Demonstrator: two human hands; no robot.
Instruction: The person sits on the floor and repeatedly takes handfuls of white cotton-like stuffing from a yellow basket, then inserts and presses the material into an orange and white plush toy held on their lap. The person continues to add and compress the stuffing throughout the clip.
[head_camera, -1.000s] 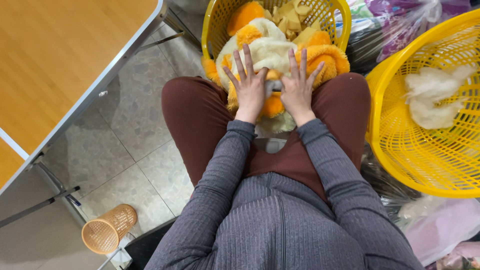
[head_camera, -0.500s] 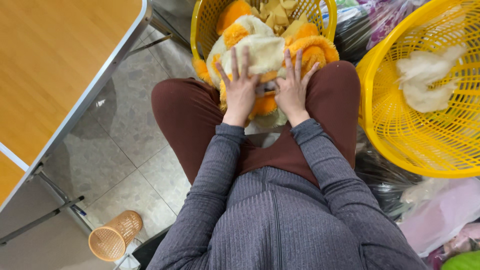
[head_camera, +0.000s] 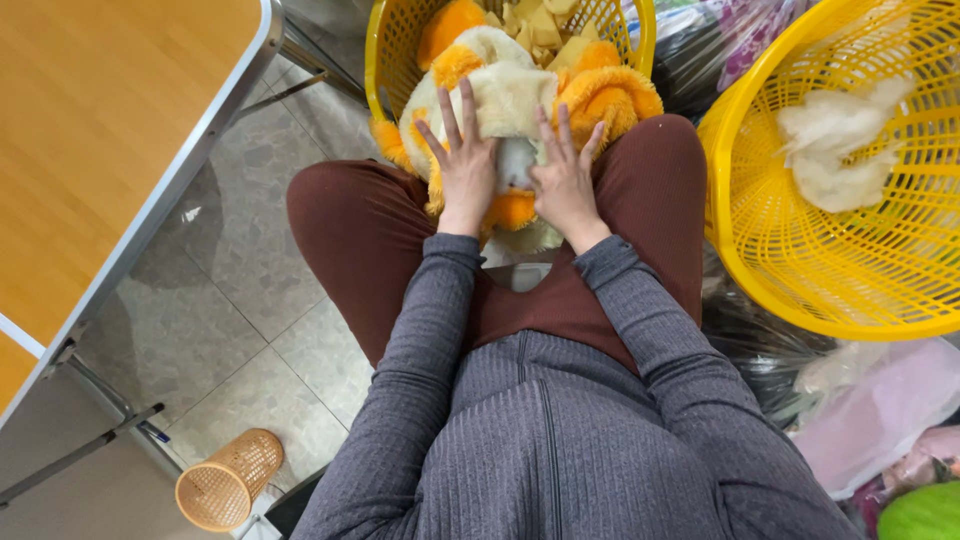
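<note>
An orange and cream plush toy (head_camera: 505, 95) lies between my knees, its upper part leaning into a yellow basket (head_camera: 385, 50) in front of me. My left hand (head_camera: 462, 160) lies flat on the toy's left side with fingers spread. My right hand (head_camera: 562, 170) presses flat on its right side, fingers apart. Between the two hands a patch of white stuffing shows. Neither hand grips anything.
A second yellow basket (head_camera: 760, 260) at my right holds white stuffing (head_camera: 835, 145). A wooden table with a metal edge (head_camera: 110, 130) stands at my left. A small tan wicker cup (head_camera: 228, 482) lies on the tiled floor. Plastic bags (head_camera: 880, 400) pile at lower right.
Both hands stayed flat on the plush toy, sliding slightly over its surface. The camera view shifted a little.
</note>
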